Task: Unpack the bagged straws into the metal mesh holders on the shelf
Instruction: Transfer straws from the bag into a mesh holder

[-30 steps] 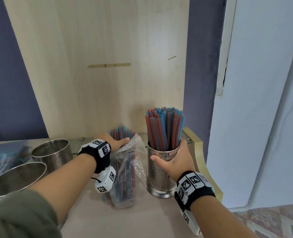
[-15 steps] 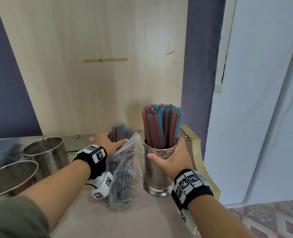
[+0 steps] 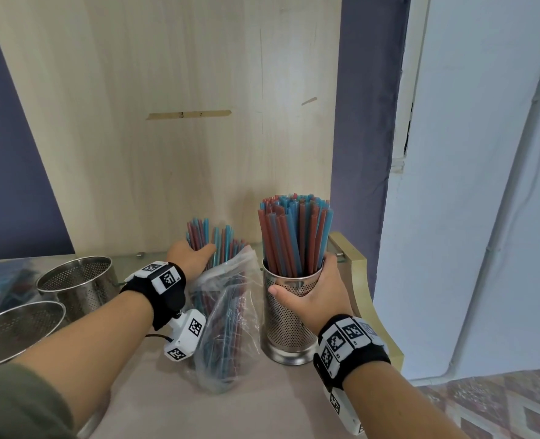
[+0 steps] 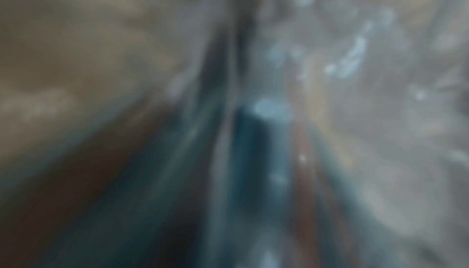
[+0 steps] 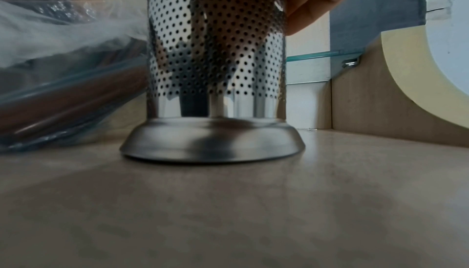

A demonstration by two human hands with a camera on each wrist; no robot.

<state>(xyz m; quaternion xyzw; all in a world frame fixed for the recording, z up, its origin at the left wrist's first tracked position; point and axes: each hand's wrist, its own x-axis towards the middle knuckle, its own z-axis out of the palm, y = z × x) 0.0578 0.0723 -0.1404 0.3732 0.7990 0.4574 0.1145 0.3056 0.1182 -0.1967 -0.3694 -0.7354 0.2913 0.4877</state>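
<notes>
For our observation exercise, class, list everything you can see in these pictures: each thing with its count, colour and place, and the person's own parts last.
Filled mesh holder: one, silver, right on the shelf, standing upright.
Straws in holder: many, red and blue, upright.
Plastic bag: one, clear, beside the filled holder, part full of straws.
Straws pulled from the bag: a bunch, red and blue, sticking out of the bag mouth.
Empty mesh holders: two, silver, left on the shelf.
Shelf: one, beige.
Back panel: one, light wood.
Left hand: grips the straw bunch.
Right hand: grips the filled holder near its rim.
</notes>
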